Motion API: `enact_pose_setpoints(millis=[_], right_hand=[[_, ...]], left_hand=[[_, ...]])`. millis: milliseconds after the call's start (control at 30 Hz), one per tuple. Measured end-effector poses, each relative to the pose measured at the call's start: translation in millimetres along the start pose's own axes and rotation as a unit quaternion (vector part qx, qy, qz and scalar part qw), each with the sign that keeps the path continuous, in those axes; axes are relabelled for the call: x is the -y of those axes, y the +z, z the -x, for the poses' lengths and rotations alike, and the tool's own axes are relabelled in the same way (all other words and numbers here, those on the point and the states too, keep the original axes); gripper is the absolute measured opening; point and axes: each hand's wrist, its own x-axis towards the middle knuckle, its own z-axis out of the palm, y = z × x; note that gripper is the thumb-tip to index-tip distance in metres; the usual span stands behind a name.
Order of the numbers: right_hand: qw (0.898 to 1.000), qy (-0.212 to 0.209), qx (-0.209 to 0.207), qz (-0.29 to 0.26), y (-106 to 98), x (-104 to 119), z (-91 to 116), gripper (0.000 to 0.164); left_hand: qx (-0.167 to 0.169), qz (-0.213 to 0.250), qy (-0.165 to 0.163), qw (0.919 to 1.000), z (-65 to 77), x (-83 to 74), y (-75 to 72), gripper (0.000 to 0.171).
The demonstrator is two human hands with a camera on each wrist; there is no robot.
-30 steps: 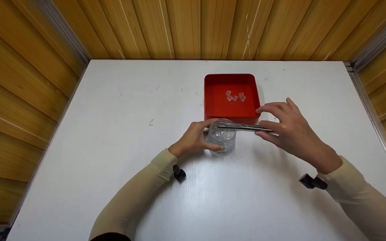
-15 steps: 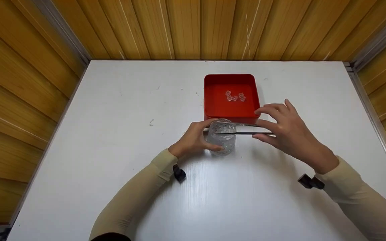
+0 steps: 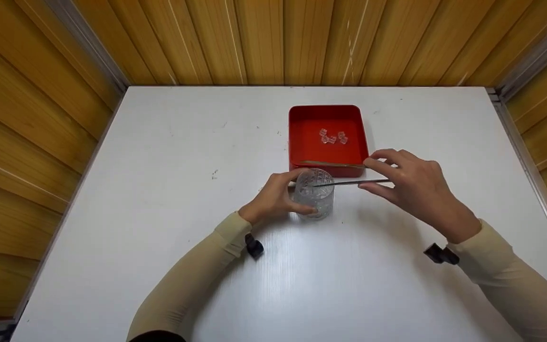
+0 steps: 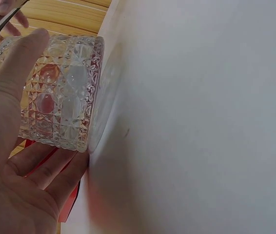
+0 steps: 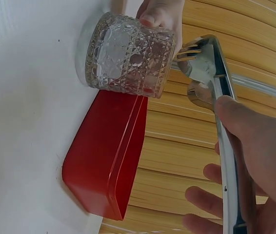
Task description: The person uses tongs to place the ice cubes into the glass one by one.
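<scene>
My left hand (image 3: 273, 194) grips a clear patterned drinking glass (image 3: 320, 203), thumb on the near side, fingers round the far side. The glass stands upright on the table. In my right hand (image 3: 416, 190) is a pair of metal serving tongs (image 5: 227, 156), held between thumb and fingers with the arms spread apart. One tong end looks like a fork, the other like a spoon. In the right wrist view both ends sit just outside the mouth of the glass. Several small clear cubes (image 3: 332, 139) lie in the red tray (image 3: 309, 152) behind the glass.
The white table (image 3: 188, 142) carries the tray just beyond the glass, close to my right fingers. Wood-patterned panels (image 3: 264, 42) wall in the back and both sides. Black wrist cameras (image 3: 440, 254) stick out at both sleeves.
The tongs' arms have gone from pressed together over the glass to spread wide, one arm moving away toward the tray. The left hand and the glass stay in place.
</scene>
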Motion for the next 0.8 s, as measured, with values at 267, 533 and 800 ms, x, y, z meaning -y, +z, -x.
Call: enact_pose_setpoints(millis=[267, 533, 800], right_hand=[[1.0, 0.018, 0.012, 0.005, 3, -20, -9, 0.043], [0.997, 0.053, 0.05, -0.004, 5, -40, -19, 0.035], [0.986, 0.118, 0.118, 0.006, 4, -50, -34, 0.035]], left_hand=[[-0.002, -0.007, -0.001, 1.0, 0.3, -0.1, 0.3, 0.086], [-0.005, -0.001, 0.003, 1.0, 0.0, -1.1, 0.8, 0.085], [-0.006, 0.004, 0.001, 1.0, -0.7, -0.6, 1.1, 0.084]])
